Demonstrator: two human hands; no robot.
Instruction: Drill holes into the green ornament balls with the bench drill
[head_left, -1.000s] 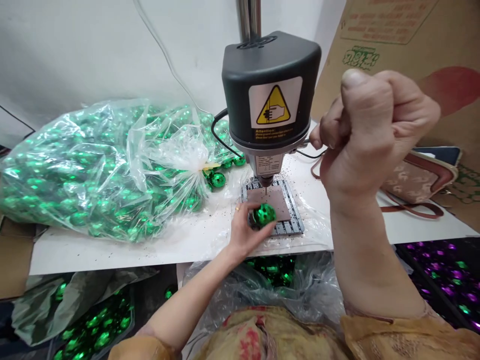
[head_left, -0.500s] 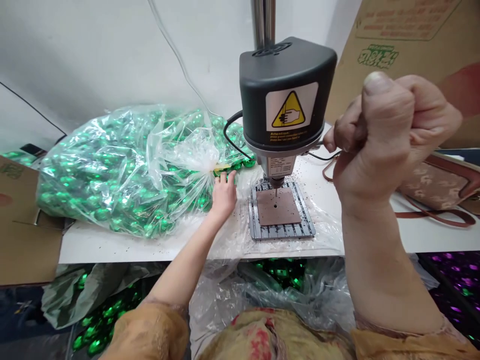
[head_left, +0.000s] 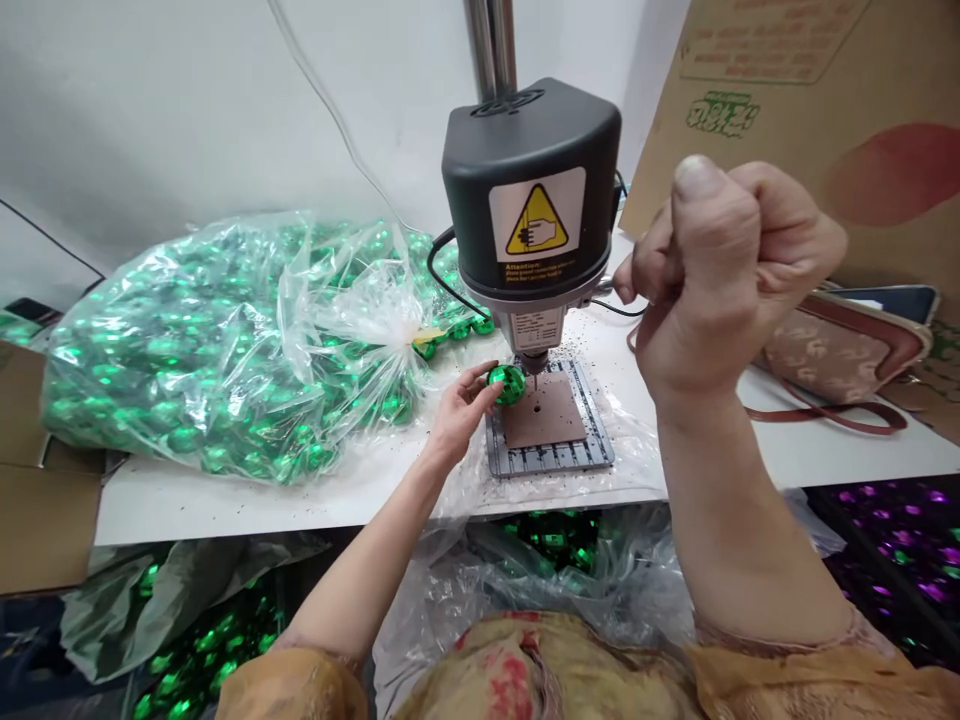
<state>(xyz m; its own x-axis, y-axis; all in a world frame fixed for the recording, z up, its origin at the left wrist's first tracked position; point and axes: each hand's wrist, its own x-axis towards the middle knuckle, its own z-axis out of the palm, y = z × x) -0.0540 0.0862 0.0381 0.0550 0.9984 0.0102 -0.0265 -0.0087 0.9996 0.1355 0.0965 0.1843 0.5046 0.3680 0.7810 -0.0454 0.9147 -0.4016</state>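
Observation:
My left hand point(head_left: 466, 412) pinches a shiny green faceted ball point(head_left: 506, 384) between thumb and fingers. The ball is just left of the bit of a black drill press point(head_left: 532, 190), above the left part of its base. On the slotted metal base point(head_left: 596, 455) lies a brown square board point(head_left: 551, 422) with a small dark hole. My right hand point(head_left: 731, 270) is closed in a fist at the right of the drill head, around the press's feed handle point(head_left: 602, 288), which is mostly hidden by the fingers.
A clear plastic bag point(head_left: 217, 350) full of green balls lies on the white table point(head_left: 225, 505) at left. A patterned purse point(head_left: 836, 350) with a strap is at right, before a cardboard box point(head_left: 780, 120). Purple balls point(head_left: 892, 530) fill a dark container below the table edge.
My left hand has moved right from beside the bag to the drill's base and now holds a green ball. My right hand keeps its grip. The view has shifted slightly.

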